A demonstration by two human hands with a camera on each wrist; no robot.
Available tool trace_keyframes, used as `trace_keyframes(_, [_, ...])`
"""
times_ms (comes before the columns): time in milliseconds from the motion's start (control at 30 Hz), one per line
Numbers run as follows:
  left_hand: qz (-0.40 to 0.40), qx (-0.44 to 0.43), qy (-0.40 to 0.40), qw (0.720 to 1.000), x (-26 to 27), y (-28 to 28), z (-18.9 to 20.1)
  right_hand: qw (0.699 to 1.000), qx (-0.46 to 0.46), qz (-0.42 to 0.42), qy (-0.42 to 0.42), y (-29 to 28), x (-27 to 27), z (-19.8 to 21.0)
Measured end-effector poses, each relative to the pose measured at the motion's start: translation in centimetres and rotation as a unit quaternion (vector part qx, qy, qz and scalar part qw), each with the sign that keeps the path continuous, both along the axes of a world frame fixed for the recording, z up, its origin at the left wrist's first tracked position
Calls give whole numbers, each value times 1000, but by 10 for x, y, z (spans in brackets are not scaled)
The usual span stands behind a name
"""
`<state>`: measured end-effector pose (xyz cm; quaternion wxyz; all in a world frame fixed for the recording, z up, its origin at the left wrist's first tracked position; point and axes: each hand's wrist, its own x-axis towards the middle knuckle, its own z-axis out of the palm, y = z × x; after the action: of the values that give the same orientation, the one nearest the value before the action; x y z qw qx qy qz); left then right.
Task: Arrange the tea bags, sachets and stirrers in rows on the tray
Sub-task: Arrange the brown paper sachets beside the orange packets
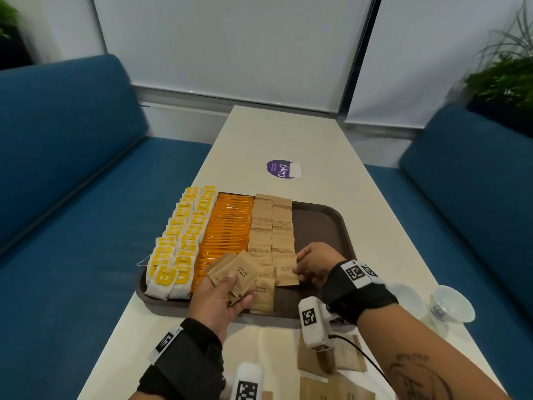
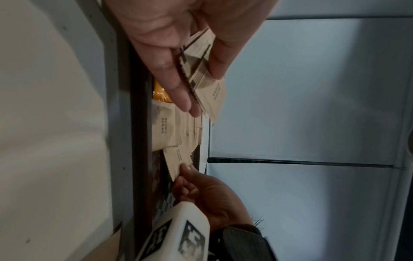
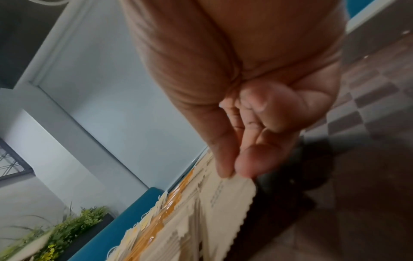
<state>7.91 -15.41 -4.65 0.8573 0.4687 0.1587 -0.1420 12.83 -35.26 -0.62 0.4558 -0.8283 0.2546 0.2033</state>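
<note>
Both hands work at the near edge of the dark brown plastic tray (image 1: 323,223): the left hand (image 1: 220,298) grips a fanned stack of brown paper sugar sachets (image 1: 240,272), while the right hand (image 1: 313,265) pinches a single brown sugar sachet (image 1: 286,271) at the near end of a row. From left to right, the tray carries two rows of white tea bags with yellow labels (image 1: 181,241), one row of glossy orange sachets (image 1: 227,232), then two rows of brown sugar sachets (image 1: 272,226). Its right side is bare, so the job looks more than half done. More loose brown paper packets (image 1: 346,356) wait on the white table (image 1: 288,134) nearby, and no stirrers are visible.
</note>
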Motion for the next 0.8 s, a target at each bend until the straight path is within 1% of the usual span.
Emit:
trace_keyframes(100, [3,0,3,1000,1,1,-2,999,-11,19,32,4,3,1])
trace_keyframes(200, [4,-4,4,1000,1,0,-3,994,-29,44,97,8,8,4])
trace_keyframes(300, [1,-6,2,1000,0,-2,-3,990,-33,28,131,8,12,5])
trace_keyframes(367, [-3,-8,0,1000,0,-3,-3,992,-36,36,112,9,11,7])
trace_keyframes(433, [-3,-11,0,1000,-1,-2,-3,996,-52,50,43,10,4,9])
trace_keyframes(500, [0,-10,-1,1000,-1,0,-2,997,-15,54,-45,10,-9,12])
trace_keyframes(567, [4,-12,-4,1000,-3,1,-1,993,38,66,-91,13,-25,19])
trace_keyframes(667, [3,-13,-15,1000,-7,-3,3,988,80,78,-103,23,-45,24])
trace_keyframes(800, [-16,-10,-31,999,-14,-11,8,984,138,60,-93,36,-68,12])
